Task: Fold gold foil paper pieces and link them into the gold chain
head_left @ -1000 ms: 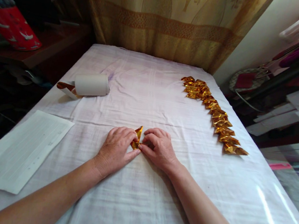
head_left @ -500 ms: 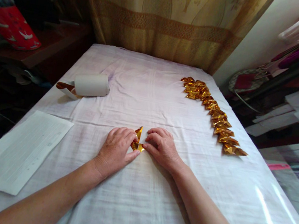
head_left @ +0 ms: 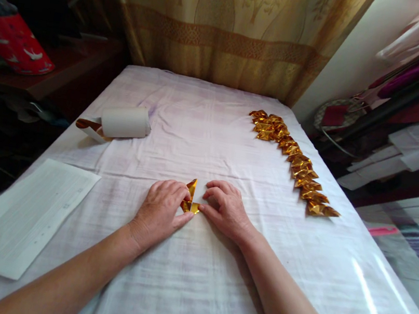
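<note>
At the near side, both forearms reach in over a white cloth (head_left: pixel 158 286) to the hands at work. The left hand (head_left: pixel 163 203) keeps a closed grip on a small gold foil piece (head_left: pixel 191 190), fingertips over its left side and thumb along the near edge. The right hand (head_left: pixel 227 209) has a loose, half-open grip: its fingers are curled and stand clear of the foil, while the thumb appears to touch only the outer end of a flap (head_left: pixel 194 208). Change noted: a second ago the right thumb covered the near corner beside the left thumb, and little of this flap showed; now it juts out to the right, past the foil's upright edge, and the right hand stands slightly farther off. In my judgement the piece is part-folded, and the latest action concerns this flap alone. As to condition, the foil piece lies on the cloth between the hands, shiny, with a sharp point directed away from the person and a straight right edge; its left part is hidden by fingers. To the right and running away, a row of folded foil pieces (head_left: pixel 300 171) lies closely set, creased and pointed, unaltered. Farther off at left, a white-backed roll (head_left: pixel 125 122) rests on its side with its gold-faced loose end curling. Beyond hangs a patterned curtain (head_left: pixel 219 38).
</note>
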`<state>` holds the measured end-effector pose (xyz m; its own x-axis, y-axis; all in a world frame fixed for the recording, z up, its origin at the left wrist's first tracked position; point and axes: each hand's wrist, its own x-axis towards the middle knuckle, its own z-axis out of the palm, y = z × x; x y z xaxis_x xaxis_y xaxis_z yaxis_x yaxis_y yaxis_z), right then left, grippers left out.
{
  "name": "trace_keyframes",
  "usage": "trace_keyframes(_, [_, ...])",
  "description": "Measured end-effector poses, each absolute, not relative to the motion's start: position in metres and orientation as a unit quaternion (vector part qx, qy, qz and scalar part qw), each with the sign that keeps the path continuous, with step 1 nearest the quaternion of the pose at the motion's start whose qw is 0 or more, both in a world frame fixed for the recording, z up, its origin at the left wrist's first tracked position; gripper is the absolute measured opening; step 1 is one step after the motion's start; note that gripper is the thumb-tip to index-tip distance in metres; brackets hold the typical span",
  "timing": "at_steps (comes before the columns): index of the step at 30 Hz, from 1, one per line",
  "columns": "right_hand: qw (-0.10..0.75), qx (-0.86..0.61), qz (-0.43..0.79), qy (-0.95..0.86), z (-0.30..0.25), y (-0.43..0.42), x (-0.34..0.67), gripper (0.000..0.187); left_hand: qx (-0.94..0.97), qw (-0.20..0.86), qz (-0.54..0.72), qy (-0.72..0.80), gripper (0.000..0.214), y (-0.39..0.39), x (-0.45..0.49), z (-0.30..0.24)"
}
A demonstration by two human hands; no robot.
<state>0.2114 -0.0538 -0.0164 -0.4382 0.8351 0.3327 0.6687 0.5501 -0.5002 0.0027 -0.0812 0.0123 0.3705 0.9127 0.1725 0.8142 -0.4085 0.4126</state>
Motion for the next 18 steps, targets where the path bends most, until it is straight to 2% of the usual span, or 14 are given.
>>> trace_keyframes(3, [0.297,-0.446,0.144,-0.832,-0.019,-0.047,0.221,0.012,0.819,0.142,0.188,0.523,0.016,-0.080,0.000,0.013])
trace_keyframes(7, [0.323,-0.463,0.139,-0.814,-0.021,-0.043,0.224,0.020,0.833,0.163,0.168,0.501,0.017,-0.077,-0.006,0.018])
trace_keyframes(12, [0.322,-0.473,0.146,-0.807,-0.019,-0.045,0.221,0.028,0.861,0.133,0.143,0.470,0.019,-0.074,-0.014,0.023])
trace_keyframes(18, [0.302,-0.478,0.183,-0.804,-0.016,-0.049,0.220,0.046,0.873,0.086,0.143,0.458,0.038,-0.074,-0.018,0.024])
